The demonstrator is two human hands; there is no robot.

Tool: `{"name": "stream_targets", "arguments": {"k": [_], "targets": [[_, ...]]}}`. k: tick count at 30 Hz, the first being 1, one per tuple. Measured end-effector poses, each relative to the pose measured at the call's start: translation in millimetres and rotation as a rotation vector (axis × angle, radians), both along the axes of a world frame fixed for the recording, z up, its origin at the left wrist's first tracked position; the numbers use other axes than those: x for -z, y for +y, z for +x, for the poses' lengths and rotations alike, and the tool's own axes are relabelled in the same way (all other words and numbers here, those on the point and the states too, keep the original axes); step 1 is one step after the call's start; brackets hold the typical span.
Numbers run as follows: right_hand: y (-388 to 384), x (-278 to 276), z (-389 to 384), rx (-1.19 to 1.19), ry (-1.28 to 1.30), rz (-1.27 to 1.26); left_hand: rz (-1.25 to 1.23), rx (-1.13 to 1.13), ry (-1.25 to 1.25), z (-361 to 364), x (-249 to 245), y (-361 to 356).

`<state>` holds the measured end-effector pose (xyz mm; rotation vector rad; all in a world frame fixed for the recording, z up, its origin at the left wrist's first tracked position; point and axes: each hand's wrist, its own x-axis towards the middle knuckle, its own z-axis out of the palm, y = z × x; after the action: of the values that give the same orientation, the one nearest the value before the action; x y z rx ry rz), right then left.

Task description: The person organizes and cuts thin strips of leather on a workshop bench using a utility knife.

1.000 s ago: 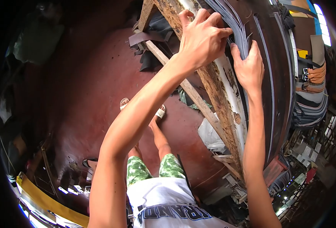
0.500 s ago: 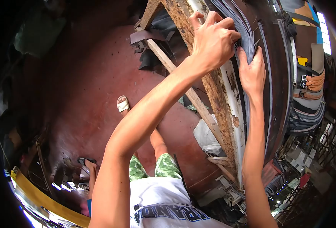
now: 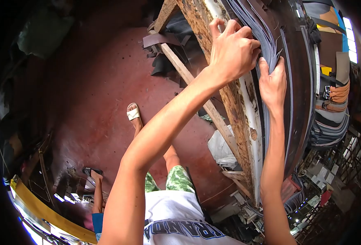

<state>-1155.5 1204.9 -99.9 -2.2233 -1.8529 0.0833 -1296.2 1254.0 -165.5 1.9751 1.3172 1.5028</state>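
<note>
A bundle of long, thin grey-blue strips [image 3: 267, 38] runs along the edge of a dark worktop. My right hand [image 3: 273, 83] is closed round the bundle, its thumb on the near side and its fingers on the far side. Just to the left, my left hand [image 3: 234, 51] is curled against the same strips with the knuckles up. Its fingertips are partly hidden at the edge of the bundle. Loose strip ends fan out slightly above my right hand.
A worn wooden beam [image 3: 233, 110] edges the worktop, with a diagonal wooden brace [image 3: 215, 114] below. Belts with buckles [image 3: 335, 96] hang at the right. A white sack [image 3: 222, 147] lies on the red floor [image 3: 103, 81]. Another person's leg [image 3: 98, 190] shows at lower left.
The view has shifted a little. Both hands stay at the bundle, with the left fingers slightly more curled in against the strips. The other person's leg shows more.
</note>
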Motion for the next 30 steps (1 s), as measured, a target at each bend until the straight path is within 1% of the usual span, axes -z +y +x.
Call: {"name": "stream_targets", "arguments": {"k": [1,5,7,8,10,13,17,18,20,21,22,24,25,26,27,28,29,30], "targets": [[0,-2,-1,0.013,0.034,-0.052,0.007,-0.015,0.005,2,1,0],[0,4,5,0.006,0.033,-0.060,0.035,-0.060,0.041,6,3,0],[-1,10,6,-0.044,-0.102,0.063,-0.008,-0.067,0.108,7,2,0],[-1,10,5,-0.043,-0.099,0.060,-0.010,-0.066,0.111,7,1,0],[0,5,0,0.004,-0.114,-0.002,-0.018,-0.079,0.112,7,1,0],[0,-6,-10,0.005,-0.043,-0.065,-0.003,-0.087,0.074,6,2,0],[2,-9,-11,0.000,-0.020,-0.109,-0.002,-0.066,0.075,1,1,3],[2,-7,-9,-0.006,-0.043,-0.111,-0.004,-0.065,0.076,-2,-1,4],[2,-3,-6,-0.011,-0.066,-0.113,-0.016,-0.016,0.193,-11,-4,10],[1,-1,-6,-0.028,-0.113,-0.075,0.049,-0.060,0.128,-15,-4,16],[-1,1,-4,-0.042,-0.163,-0.036,0.100,0.015,0.064,-26,-12,18],[0,3,3,-0.111,-0.150,-0.053,0.231,0.230,0.084,-37,-28,26],[-2,4,3,-0.118,-0.155,-0.027,0.323,0.262,0.141,-36,-33,29],[-3,6,2,-0.127,-0.159,0.000,0.326,0.266,0.140,-31,-33,34],[-2,2,-2,-0.123,-0.157,0.003,0.383,0.374,0.255,-25,-35,42],[2,-4,-6,-0.092,-0.099,-0.069,0.440,0.481,0.372,-22,-36,49],[4,-8,-8,-0.061,-0.041,-0.142,0.391,0.531,0.553,-23,-35,55],[3,-7,-7,-0.059,-0.040,-0.141,0.361,0.599,0.491,-24,-31,61]]}}
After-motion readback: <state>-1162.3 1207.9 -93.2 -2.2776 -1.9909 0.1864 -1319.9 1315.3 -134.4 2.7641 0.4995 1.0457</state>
